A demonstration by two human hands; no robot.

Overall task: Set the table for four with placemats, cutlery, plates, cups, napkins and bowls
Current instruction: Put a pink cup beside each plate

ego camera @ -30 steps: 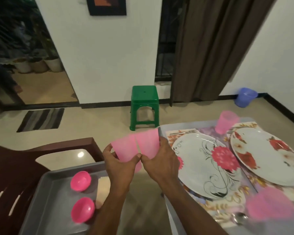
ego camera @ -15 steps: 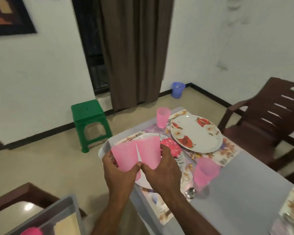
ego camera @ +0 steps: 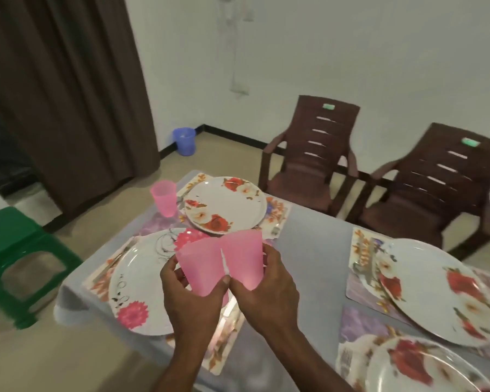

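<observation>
My left hand [ego camera: 191, 299] grips one pink plastic cup [ego camera: 200, 267] and my right hand [ego camera: 266, 290] grips a second pink cup [ego camera: 242, 258]. Both cups are upright, side by side and touching, held above the grey table [ego camera: 309, 250]. A third pink cup [ego camera: 164, 198] stands at the table's far left corner. Floral placemats [ego camera: 277, 215] carry white flowered plates: one under my hands [ego camera: 136, 281], one behind it [ego camera: 225, 205], and two at the right [ego camera: 433, 290] [ego camera: 425, 366].
Two brown plastic chairs [ego camera: 309, 154] [ego camera: 436, 182] stand beyond the table's far side. A green stool [ego camera: 14, 261] is on the floor at the left. A blue bucket [ego camera: 184, 141] sits by the brown curtain [ego camera: 68, 89].
My view has swung right from the tray to the table. Both hands carried the two pink cups along, over the near left plate. The grip is unchanged.
</observation>
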